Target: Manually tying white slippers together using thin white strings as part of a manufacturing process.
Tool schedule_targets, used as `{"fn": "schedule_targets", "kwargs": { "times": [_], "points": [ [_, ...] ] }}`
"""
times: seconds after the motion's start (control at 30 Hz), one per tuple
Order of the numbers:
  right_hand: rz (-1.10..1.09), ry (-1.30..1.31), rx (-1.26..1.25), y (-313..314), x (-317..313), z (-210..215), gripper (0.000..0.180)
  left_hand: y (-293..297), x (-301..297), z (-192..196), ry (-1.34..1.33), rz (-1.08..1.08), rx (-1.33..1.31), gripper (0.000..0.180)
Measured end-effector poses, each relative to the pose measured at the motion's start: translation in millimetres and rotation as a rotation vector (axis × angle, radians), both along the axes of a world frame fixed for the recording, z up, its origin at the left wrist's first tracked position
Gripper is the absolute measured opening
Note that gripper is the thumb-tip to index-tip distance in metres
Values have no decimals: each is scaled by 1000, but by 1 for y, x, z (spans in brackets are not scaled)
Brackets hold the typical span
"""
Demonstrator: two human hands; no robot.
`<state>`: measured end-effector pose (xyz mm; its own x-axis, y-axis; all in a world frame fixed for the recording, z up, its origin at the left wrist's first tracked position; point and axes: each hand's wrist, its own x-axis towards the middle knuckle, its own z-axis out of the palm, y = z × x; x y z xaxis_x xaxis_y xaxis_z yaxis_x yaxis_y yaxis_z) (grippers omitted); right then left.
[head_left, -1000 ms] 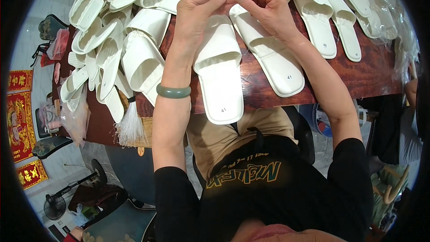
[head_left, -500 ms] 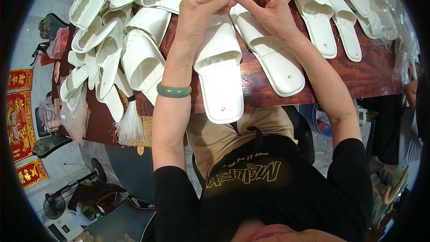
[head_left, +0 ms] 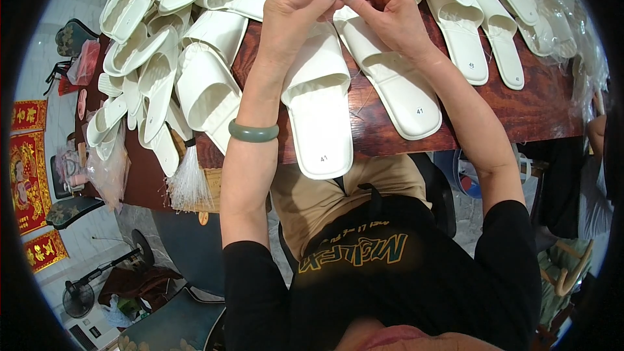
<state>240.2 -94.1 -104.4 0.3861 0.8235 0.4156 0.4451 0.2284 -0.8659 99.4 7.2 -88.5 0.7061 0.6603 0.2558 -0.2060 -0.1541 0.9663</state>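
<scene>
Above the far end of a white slipper, my left hand and my right hand meet fingertip to fingertip. Both are closed in a pinch. Whatever lies between the fingers is too small to make out. That slipper points toward me, its heel jutting over the table's near edge. A second white slipper lies to its right, partly under my right hand and wrist. Thin clear strands show on the wood between the two. My left forearm wears a green bangle.
A heap of white slippers covers the left of the reddish wooden table. More slippers lie at the right, near clear plastic wrapping. A bundle of clear strands hangs over the near left edge.
Both hands have shifted very slightly, still pinched together in the same place. The slippers lie as before.
</scene>
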Motion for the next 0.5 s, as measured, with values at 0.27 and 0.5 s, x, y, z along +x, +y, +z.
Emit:
{"fn": "schedule_targets", "kwargs": {
  "times": [0.27,0.5],
  "points": [
    [-48,-20,114,4,-1,-6,22,-1,-1,3,71,67,22,14],
    [-1,27,41,1,-1,-1,20,-3,-1,4,48,48,-13,14]
  ]
}}
